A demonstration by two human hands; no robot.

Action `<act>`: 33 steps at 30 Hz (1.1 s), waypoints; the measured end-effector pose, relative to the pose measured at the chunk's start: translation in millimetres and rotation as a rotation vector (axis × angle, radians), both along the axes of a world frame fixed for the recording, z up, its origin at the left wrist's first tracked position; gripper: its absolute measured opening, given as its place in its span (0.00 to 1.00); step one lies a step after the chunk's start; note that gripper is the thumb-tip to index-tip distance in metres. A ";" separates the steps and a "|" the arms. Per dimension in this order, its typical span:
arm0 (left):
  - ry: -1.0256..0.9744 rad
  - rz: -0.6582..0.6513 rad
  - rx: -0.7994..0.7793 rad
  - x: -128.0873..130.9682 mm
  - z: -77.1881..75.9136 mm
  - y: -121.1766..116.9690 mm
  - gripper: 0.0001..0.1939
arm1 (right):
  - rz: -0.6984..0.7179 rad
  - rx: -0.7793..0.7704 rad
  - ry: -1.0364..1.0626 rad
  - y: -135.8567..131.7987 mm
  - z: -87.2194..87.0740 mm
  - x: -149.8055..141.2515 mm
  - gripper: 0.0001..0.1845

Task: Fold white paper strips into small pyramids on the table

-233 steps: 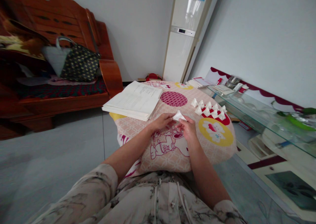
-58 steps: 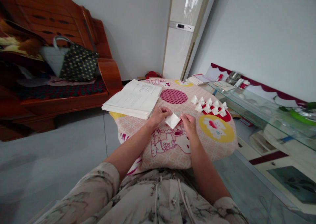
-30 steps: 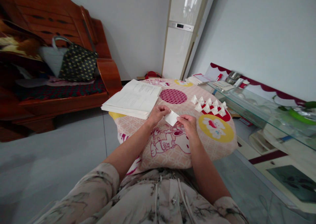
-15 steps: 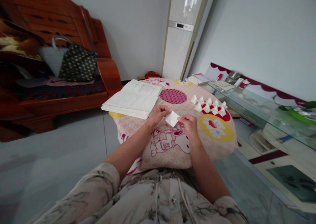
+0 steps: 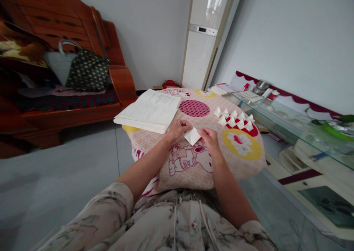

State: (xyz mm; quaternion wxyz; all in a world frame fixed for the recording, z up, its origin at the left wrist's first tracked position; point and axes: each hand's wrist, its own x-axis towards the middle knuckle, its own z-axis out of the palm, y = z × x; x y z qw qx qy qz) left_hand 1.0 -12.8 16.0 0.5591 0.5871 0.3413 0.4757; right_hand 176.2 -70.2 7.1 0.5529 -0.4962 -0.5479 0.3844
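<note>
A small folded square of white paper (image 5: pixel 192 136) is held between my two hands, over the cloth-covered table (image 5: pixel 174 181). My left hand (image 5: pixel 178 128) pinches its upper left corner with thumb and forefinger. On the other side, my right hand (image 5: pixel 209 137) grips the right corner in the same kind of pinch. To the right of my hands stand several small white folded paper pieces (image 5: pixel 232 122) with pointed tops, set out in rows. Left of my hands lies a thick stack of printed paper sheets (image 5: pixel 151 109).
A glass-topped cabinet (image 5: pixel 298 133) with cups and other items runs along the right wall. A wooden sofa (image 5: pixel 124 85) holding a dark patterned bag (image 5: pixel 87 70) is at left. Behind the table stands a tall white air conditioner (image 5: pixel 197 55).
The paper square has turned slightly and shows more of its face. My right hand has shifted a little left, closer to my left hand.
</note>
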 end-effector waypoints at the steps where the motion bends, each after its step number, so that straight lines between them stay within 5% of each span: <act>1: 0.016 -0.020 0.002 1.1 0.1 -0.5 0.12 | 0.003 0.013 -0.013 1.0 -0.7 -0.5 0.18; 6: 0.095 -0.087 0.045 6.4 -1.6 -3.6 0.10 | -0.019 -0.003 -0.022 2.8 -2.3 -3.5 0.13; 16: -0.039 -0.165 0.107 -2.3 1.6 -4.1 0.24 | -0.258 -0.024 0.191 1.2 9.6 8.9 0.14; 25: 0.208 -0.171 0.300 -3.8 -0.4 -4.2 0.16 | -0.250 -0.030 0.201 -0.6 11.3 6.3 0.12; 33: 0.319 -0.185 0.463 -4.6 1.4 -6.0 0.18 | -0.209 -0.070 0.242 0.5 6.0 4.1 0.10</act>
